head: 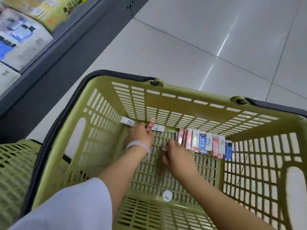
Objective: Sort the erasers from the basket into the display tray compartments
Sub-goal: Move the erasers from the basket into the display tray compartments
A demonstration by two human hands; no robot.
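Note:
A green plastic basket [179,103] stands on the floor below me. Both my hands are inside it, near the far wall. My left hand [141,134] reaches to the far left corner and pinches a red eraser [150,125] that stands upright. Two white erasers [127,121] [158,127] lie beside it against the wall. My right hand [177,155] hovers with curled fingers just left of a row of several boxed erasers [205,143] standing side by side. Whether it holds anything is hidden. No display tray is in view.
A second green basket [15,161] sits at the lower left. A grey shelf base [54,52] with boxed goods runs along the left. White floor tiles [216,39] lie beyond the basket. A round white sticker [167,195] is on the basket's floor.

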